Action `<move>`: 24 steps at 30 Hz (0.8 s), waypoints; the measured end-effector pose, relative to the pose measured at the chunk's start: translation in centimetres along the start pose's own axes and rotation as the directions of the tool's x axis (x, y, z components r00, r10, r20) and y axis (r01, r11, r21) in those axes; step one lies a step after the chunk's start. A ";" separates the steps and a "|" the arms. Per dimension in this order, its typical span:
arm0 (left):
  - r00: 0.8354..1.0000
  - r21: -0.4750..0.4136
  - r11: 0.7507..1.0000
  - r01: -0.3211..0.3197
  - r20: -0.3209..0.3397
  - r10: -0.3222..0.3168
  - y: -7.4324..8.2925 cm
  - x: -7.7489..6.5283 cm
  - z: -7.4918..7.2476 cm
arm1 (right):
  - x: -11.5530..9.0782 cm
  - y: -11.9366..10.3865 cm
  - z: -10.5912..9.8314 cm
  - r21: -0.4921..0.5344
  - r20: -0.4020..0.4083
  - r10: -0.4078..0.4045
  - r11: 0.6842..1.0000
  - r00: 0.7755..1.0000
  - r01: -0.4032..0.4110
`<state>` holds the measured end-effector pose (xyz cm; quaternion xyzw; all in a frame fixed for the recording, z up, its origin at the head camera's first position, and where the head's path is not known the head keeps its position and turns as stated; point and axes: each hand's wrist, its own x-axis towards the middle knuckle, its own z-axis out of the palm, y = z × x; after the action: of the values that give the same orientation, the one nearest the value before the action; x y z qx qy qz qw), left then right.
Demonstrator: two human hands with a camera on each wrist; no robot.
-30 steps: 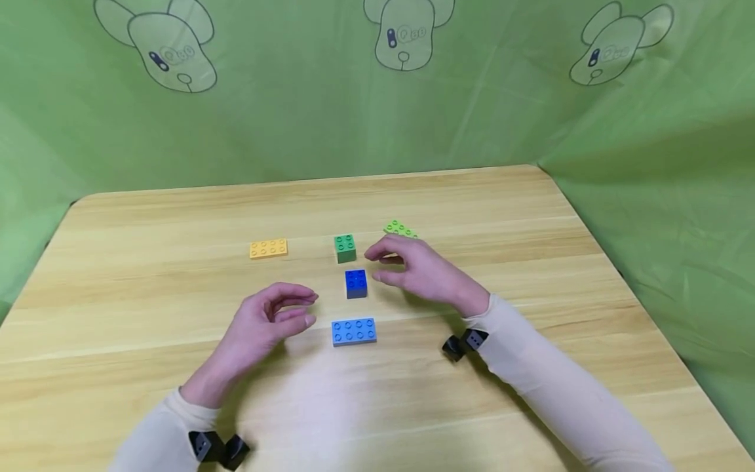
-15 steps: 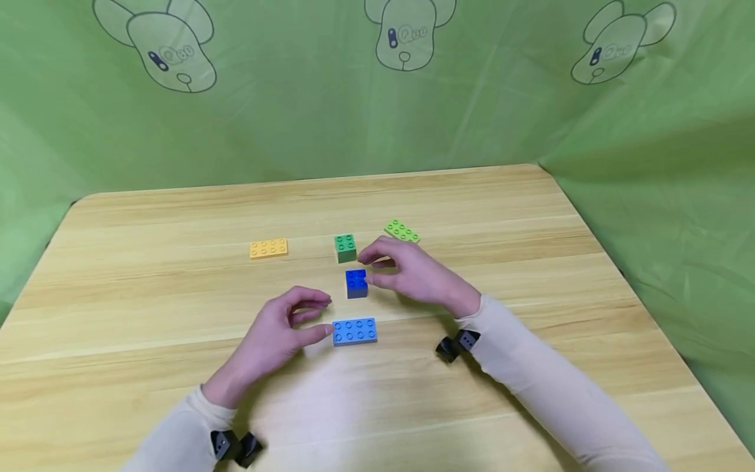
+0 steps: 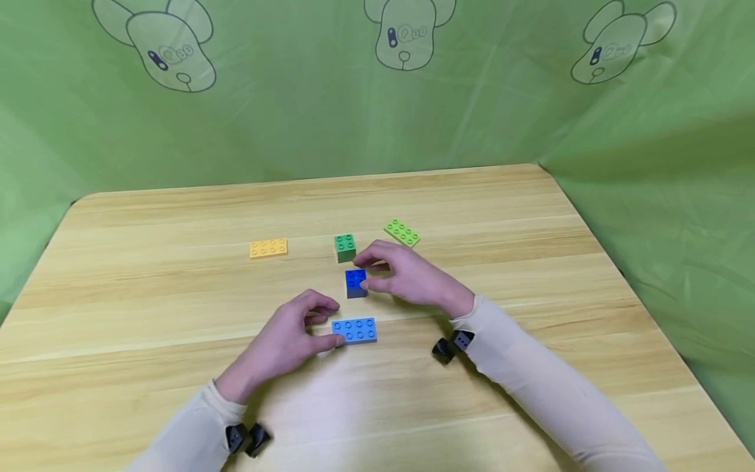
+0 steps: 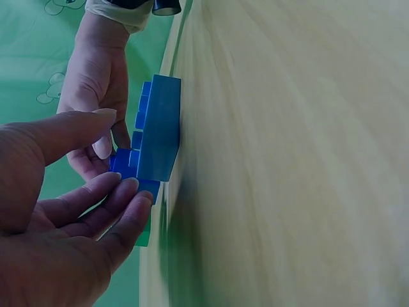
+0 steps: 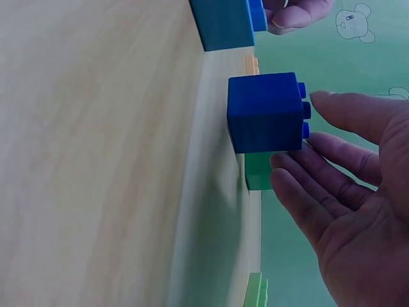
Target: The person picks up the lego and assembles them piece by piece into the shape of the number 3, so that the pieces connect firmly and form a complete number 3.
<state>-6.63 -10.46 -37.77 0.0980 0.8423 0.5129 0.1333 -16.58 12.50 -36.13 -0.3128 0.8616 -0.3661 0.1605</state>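
unreadable lettering [image 3: 411, 34] on green curtain [image 3: 295, 124]

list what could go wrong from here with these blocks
The right hand reaches round the dark blue block with its fingertips very near the green block, so it might nudge that one aside.

The left hand is at just one end of the light blue brick, so the brick could swivel if pinched there.

The hands work close together, so they might bump each other.
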 end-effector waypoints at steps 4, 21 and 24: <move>1.000 0.066 0.998 -0.015 -0.001 0.015 0.1 0.1 0.1 | 0.1 0.0 0.2 -0.019 0.001 0.000 1.000 1.000 0.000; 0.993 0.203 0.973 -0.110 0.061 0.099 0.1 0.4 0.1 | 0.3 -0.1 0.5 -0.018 0.006 -0.010 1.000 1.000 0.010; 0.993 0.197 0.974 -0.113 0.068 0.101 0.0 0.4 0.2 | 0.3 0.0 0.6 -0.014 0.013 -0.011 1.000 1.000 0.011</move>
<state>-6.93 -10.16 -37.90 0.1707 0.8790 0.4291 0.1190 -16.49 11.97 -36.53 -0.3211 0.8614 -0.3588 0.1617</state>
